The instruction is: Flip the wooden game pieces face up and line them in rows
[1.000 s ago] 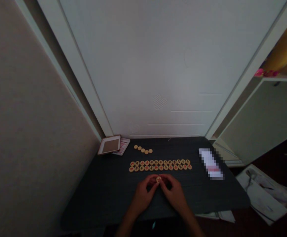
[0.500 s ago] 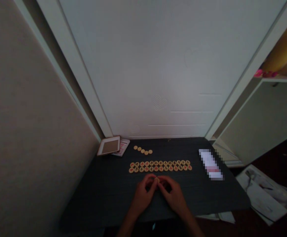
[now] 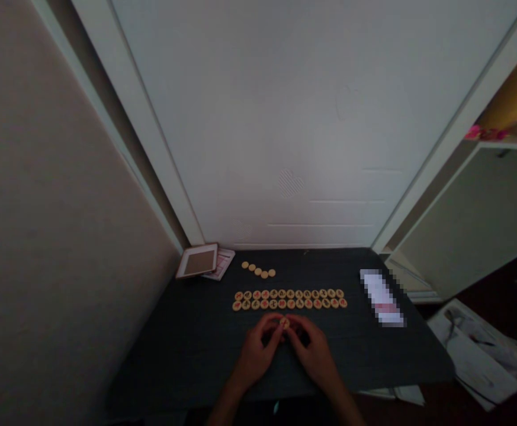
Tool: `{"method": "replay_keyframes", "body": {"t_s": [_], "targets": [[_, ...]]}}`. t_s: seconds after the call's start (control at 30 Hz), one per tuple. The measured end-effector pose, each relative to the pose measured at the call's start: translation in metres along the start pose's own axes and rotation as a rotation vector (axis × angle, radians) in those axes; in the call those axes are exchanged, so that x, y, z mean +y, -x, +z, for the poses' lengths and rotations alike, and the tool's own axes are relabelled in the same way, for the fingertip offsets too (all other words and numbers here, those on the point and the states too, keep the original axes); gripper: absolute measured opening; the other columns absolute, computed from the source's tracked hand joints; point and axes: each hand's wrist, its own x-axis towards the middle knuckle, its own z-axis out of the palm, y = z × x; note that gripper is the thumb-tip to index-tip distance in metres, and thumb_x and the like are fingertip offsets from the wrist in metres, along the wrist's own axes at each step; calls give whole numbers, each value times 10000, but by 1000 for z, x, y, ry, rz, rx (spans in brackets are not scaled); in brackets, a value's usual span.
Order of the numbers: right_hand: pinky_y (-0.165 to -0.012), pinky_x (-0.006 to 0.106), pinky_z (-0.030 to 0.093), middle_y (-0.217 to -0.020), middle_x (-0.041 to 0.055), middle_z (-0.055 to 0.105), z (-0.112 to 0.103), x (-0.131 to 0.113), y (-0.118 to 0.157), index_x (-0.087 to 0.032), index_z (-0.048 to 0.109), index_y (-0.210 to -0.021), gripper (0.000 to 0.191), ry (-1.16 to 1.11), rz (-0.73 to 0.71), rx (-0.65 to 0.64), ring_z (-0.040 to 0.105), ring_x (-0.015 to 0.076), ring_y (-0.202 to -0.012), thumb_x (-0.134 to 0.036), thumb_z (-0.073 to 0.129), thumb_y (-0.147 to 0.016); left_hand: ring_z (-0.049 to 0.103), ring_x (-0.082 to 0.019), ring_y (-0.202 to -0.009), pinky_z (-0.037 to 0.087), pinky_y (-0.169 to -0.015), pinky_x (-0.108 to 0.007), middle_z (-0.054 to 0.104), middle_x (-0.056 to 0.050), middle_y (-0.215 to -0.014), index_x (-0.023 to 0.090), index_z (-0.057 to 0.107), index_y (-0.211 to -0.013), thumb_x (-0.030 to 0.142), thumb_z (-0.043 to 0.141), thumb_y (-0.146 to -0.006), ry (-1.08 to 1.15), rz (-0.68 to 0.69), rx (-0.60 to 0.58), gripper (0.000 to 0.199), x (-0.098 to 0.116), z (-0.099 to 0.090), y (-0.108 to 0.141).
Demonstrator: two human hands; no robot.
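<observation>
Between my fingertips is a round wooden xiangqi piece (image 3: 284, 323), its marked face turned up toward me. My left hand (image 3: 260, 343) pinches it from the left, and my right hand (image 3: 308, 343) grips it from the right. Just beyond my hands, two straight rows of xiangqi pieces (image 3: 291, 299) lie face up, with red and black characters. Farther back on the dark table (image 3: 187, 343), several plain-faced pieces (image 3: 257, 271) form a loose, bent line.
A framed tablet-like object (image 3: 199, 261) lies over a pinkish-white booklet (image 3: 222, 264) at the back left. A pixelated white item (image 3: 381, 297) is at the table's right side. The white panel (image 3: 294, 130) rises behind the table. A white box (image 3: 480, 355) stands lower right.
The piece between my fingers has turned so that its marked face now shows. My hands stay in nearly the same place, and the view has shifted slightly.
</observation>
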Motion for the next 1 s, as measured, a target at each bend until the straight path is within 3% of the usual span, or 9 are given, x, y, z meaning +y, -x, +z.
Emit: {"method": "replay_keyframes", "body": {"t_s": [0.17, 0.4, 0.57, 0.73, 1.0], "targets": [[-850, 315, 556, -1084, 72, 739, -3, -3, -1, -252, 693, -1188, 297, 8, 1, -13, 698, 223, -968, -410, 555, -977, 739, -213, -889, 556, -866, -317, 780, -45, -941, 229, 619, -1141, 352, 612, -931, 19, 3, -30, 243, -3, 0, 0], [-730, 276, 561, -903, 48, 761, 0, 0, -1, -229, 736, -1058, 287, 8, 51, 52, 707, 201, -787, -461, 639, -921, 735, -211, -933, 557, -880, -311, 775, -36, -1023, 252, 646, -1101, 302, 639, -910, -36, 39, -43, 198, -9, 2, 1], [-769, 275, 560, -919, 50, 775, 0, 2, 0, -225, 751, -991, 269, -13, 101, 71, 727, 216, -836, -454, 626, -929, 733, -203, -909, 565, -847, -303, 775, -25, -1005, 259, 654, -1099, 334, 618, -929, -101, 32, -41, 190, -8, 4, 2], [-853, 299, 548, -1004, 57, 768, -2, -1, -1, -232, 738, -1049, 243, -28, 90, 47, 717, 225, -927, -392, 578, -961, 725, -202, -938, 556, -883, -313, 768, -31, -1018, 255, 638, -1112, 361, 600, -948, -106, 25, -25, 198, -7, 5, 2], [-802, 290, 548, -1006, 48, 754, -1, -6, 0, -233, 702, -1123, 234, -10, 65, 27, 708, 204, -868, -314, 627, -917, 732, -207, -957, 555, -890, -308, 775, -39, -1027, 242, 630, -1127, 321, 615, -939, -29, 22, -36, 205, -5, 2, 1]]}}
